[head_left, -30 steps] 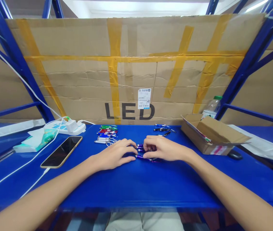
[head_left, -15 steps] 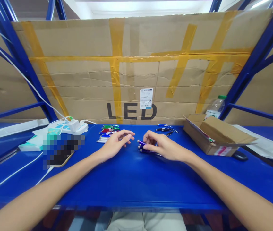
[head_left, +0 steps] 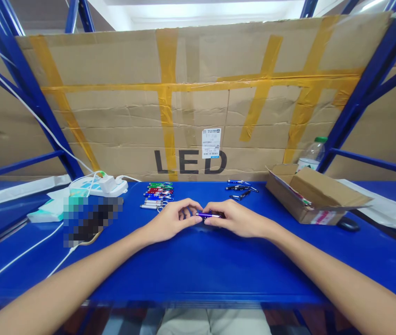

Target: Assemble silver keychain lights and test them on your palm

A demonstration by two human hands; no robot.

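In the middle of the blue table, my right hand (head_left: pixel 236 219) is closed around shiny purple pens (head_left: pixel 207 215). One lies crosswise on top, and darker barrels show beneath it, partly hidden by the fingers. My left hand (head_left: pixel 175 220) has its fingers curled, with thumb and fingertips at the left end of the same pens. Just behind the left hand lies a row of pens (head_left: pixel 156 193) in green, red, blue and silver, with small clips or rings on their right ends. Beyond my right hand rest several blue and black pens (head_left: pixel 238 188).
At right stand an open cardboard box (head_left: pixel 309 200), a bottle (head_left: pixel 312 154) and a black mouse (head_left: pixel 348 225). On the left are a white power strip (head_left: pixel 116 188), cables, a tissue pack (head_left: pixel 49 210) and a blurred phone (head_left: pixel 93 225). A large cardboard panel (head_left: pixel 124 130) closes the back.
My left hand has moved right and closed in on the left end of the purple pens. The right hand has shifted slightly, still holding them.
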